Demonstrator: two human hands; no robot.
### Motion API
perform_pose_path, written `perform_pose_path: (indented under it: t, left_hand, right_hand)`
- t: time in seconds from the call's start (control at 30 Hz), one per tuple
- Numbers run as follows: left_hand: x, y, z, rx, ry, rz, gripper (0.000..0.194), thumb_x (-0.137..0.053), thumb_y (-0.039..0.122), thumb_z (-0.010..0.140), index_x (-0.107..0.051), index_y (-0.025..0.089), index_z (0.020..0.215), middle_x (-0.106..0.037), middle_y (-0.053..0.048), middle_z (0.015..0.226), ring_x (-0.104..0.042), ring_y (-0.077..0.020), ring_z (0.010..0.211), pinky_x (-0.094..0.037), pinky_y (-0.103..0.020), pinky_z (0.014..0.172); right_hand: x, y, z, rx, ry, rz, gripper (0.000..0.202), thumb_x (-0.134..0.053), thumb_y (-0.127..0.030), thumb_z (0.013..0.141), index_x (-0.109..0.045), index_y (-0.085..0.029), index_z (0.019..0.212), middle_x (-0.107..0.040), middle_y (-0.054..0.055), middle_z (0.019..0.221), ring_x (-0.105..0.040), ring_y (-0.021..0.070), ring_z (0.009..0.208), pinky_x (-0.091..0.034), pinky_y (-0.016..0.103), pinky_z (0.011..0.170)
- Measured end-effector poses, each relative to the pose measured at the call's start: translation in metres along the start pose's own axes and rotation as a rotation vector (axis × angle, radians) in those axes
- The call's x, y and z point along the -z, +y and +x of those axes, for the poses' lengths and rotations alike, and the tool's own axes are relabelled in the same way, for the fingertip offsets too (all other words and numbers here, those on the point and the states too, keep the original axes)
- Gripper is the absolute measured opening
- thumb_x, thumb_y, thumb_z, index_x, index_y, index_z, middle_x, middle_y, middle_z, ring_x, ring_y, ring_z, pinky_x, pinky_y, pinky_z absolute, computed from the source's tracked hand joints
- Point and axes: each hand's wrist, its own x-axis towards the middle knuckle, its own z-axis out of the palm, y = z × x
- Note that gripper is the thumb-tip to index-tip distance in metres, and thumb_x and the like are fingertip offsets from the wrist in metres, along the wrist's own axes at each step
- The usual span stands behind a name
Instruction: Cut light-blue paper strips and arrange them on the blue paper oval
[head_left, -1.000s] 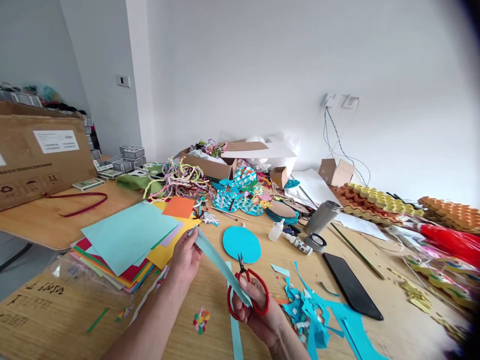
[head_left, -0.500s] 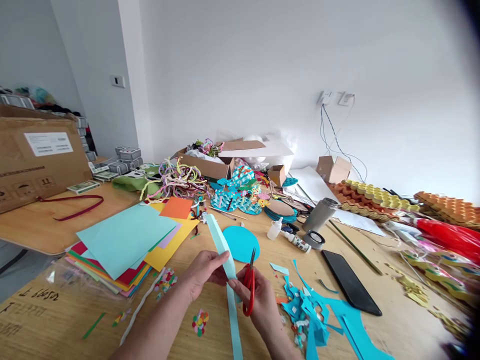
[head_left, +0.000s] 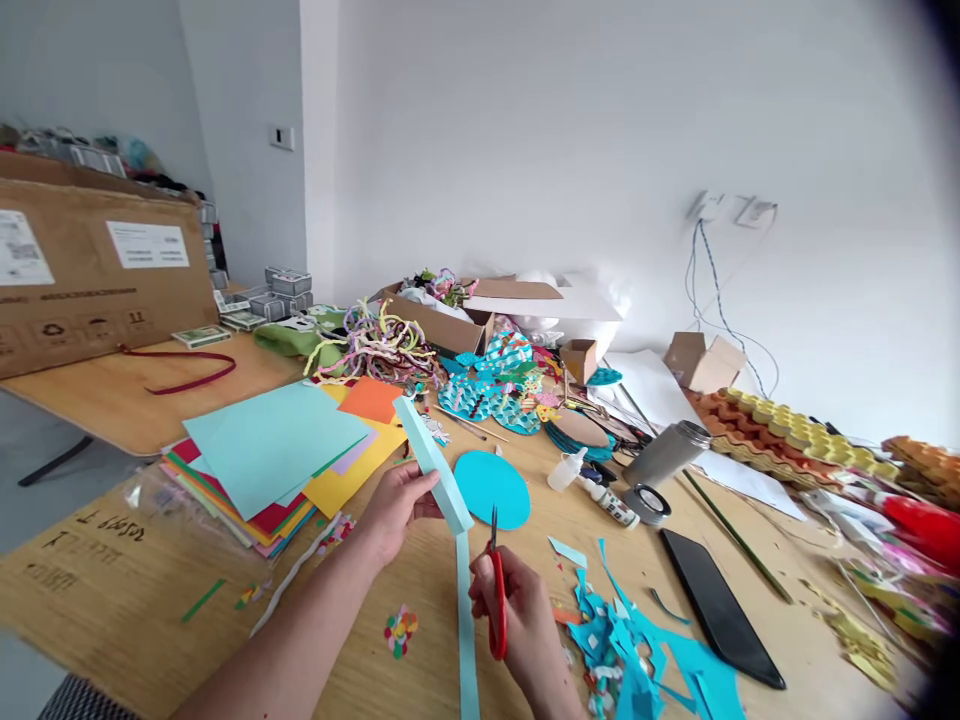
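Observation:
My left hand (head_left: pixel 401 507) pinches a folded light-blue paper strip (head_left: pixel 435 468) between thumb and fingers, tilted up off the table. Below it, a second pale-blue length (head_left: pixel 466 630) runs down toward the near edge; whether the two are joined I cannot tell. In my right hand (head_left: pixel 525 605) are red-handled scissors (head_left: pixel 497 600), their blades pointing up and away, close together and apart from the raised strip. Beyond the hands lies a turquoise paper oval (head_left: pixel 491 490) flat on the table.
Stacked coloured paper (head_left: pixel 277 450) lies left. Turquoise scraps (head_left: pixel 622 640) and a black phone (head_left: pixel 720 605) sit right. Past the oval stand a small glue bottle (head_left: pixel 567 468) and a metal flask (head_left: pixel 667 453). Pipe cleaners (head_left: pixel 382 345) and boxes (head_left: pixel 442 328) fill the back.
My left hand has moved the strip slightly up and left, away from my right hand. The right hand with the scissors has drawn back a little. The view has turned left.

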Motion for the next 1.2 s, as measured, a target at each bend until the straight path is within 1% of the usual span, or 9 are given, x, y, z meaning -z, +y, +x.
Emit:
perform_pose_path:
  t: [0.1,0.2,0.3,0.4,0.5,0.67,0.83,1.03,1.2]
  left_hand:
    - [0.003,0.001,0.002,-0.025,0.055,-0.033,0.032,-0.078,0.038,0.06,-0.062,0.015,0.075,-0.068,-0.003,0.067,-0.062,-0.016,0.058,-0.054,-0.03,0.055]
    - [0.004,0.002,0.003,-0.037,0.076,-0.044,0.031,-0.077,0.037,0.06,-0.061,0.015,0.076,-0.067,-0.002,0.067,-0.062,-0.0154,0.057,-0.054,-0.029,0.055]
    - [0.004,0.002,0.003,-0.036,0.077,-0.036,0.03,-0.076,0.036,0.06,-0.062,0.015,0.076,-0.067,-0.002,0.067,-0.062,-0.0152,0.057,-0.053,-0.029,0.055]
    - [0.002,0.002,0.002,-0.032,0.067,-0.009,0.028,-0.074,0.036,0.061,-0.063,0.014,0.075,-0.066,-0.003,0.065,-0.062,-0.0156,0.057,-0.053,-0.028,0.055]
    - [0.0,0.002,0.001,-0.025,0.052,0.029,0.026,-0.073,0.035,0.062,-0.065,0.013,0.073,-0.065,-0.002,0.062,-0.061,-0.0158,0.055,-0.051,-0.027,0.052]
    - [-0.004,0.002,-0.001,-0.029,0.035,0.081,0.023,-0.072,0.034,0.062,-0.064,0.014,0.068,-0.062,-0.001,0.06,-0.058,-0.0145,0.053,-0.051,-0.026,0.049]
    - [-0.005,0.002,-0.002,-0.031,0.016,0.11,0.023,-0.07,0.035,0.064,-0.064,0.014,0.07,-0.061,-0.001,0.061,-0.057,-0.0145,0.054,-0.053,-0.028,0.048]
    - [-0.006,0.003,-0.005,-0.012,-0.011,0.153,0.026,-0.072,0.036,0.063,-0.064,0.014,0.073,-0.063,-0.002,0.063,-0.06,-0.0166,0.056,-0.052,-0.027,0.048]
    - [-0.005,0.003,-0.006,0.05,-0.069,0.213,0.027,-0.074,0.035,0.061,-0.064,0.013,0.075,-0.067,-0.005,0.066,-0.063,-0.0172,0.057,-0.05,-0.026,0.049]
  right_hand:
    - [-0.001,0.0,-0.001,-0.068,-0.072,-0.055,0.051,-0.048,-0.066,0.082,-0.051,-0.017,0.069,-0.053,0.0,0.058,-0.053,0.0126,0.05,-0.04,0.023,0.047]
    - [-0.002,-0.001,-0.002,-0.139,-0.161,-0.091,0.05,-0.048,-0.066,0.082,-0.049,-0.017,0.068,-0.053,-0.001,0.056,-0.053,0.0126,0.048,-0.038,0.022,0.045]
    - [-0.002,-0.002,-0.002,-0.141,-0.221,-0.117,0.047,-0.051,-0.063,0.082,-0.047,-0.018,0.066,-0.052,-0.002,0.055,-0.053,0.0123,0.048,-0.037,0.021,0.045]
    - [-0.003,-0.001,-0.003,-0.119,-0.247,-0.145,0.046,-0.053,-0.061,0.081,-0.045,-0.019,0.064,-0.05,-0.003,0.053,-0.052,0.0121,0.047,-0.035,0.021,0.044]
    - [-0.003,-0.001,-0.005,-0.115,-0.253,-0.147,0.046,-0.053,-0.061,0.081,-0.045,-0.019,0.063,-0.049,-0.003,0.052,-0.051,0.012,0.046,-0.034,0.021,0.043]
    - [-0.004,-0.005,-0.006,-0.15,-0.256,-0.131,0.048,-0.053,-0.062,0.08,-0.045,-0.019,0.062,-0.047,-0.004,0.05,-0.048,0.0105,0.042,-0.033,0.02,0.04]
    - [-0.005,-0.007,-0.005,-0.152,-0.245,-0.139,0.049,-0.055,-0.063,0.078,-0.043,-0.02,0.059,-0.045,-0.004,0.049,-0.044,0.0095,0.04,-0.029,0.02,0.039]
    - [-0.003,-0.006,-0.003,-0.143,-0.217,-0.167,0.05,-0.055,-0.065,0.077,-0.044,-0.019,0.058,-0.048,-0.003,0.048,-0.042,0.0092,0.041,-0.025,0.02,0.04]
    - [-0.003,-0.004,-0.003,-0.145,-0.197,-0.166,0.051,-0.055,-0.066,0.076,-0.046,-0.019,0.059,-0.05,-0.002,0.048,-0.044,0.01,0.041,-0.026,0.021,0.04]
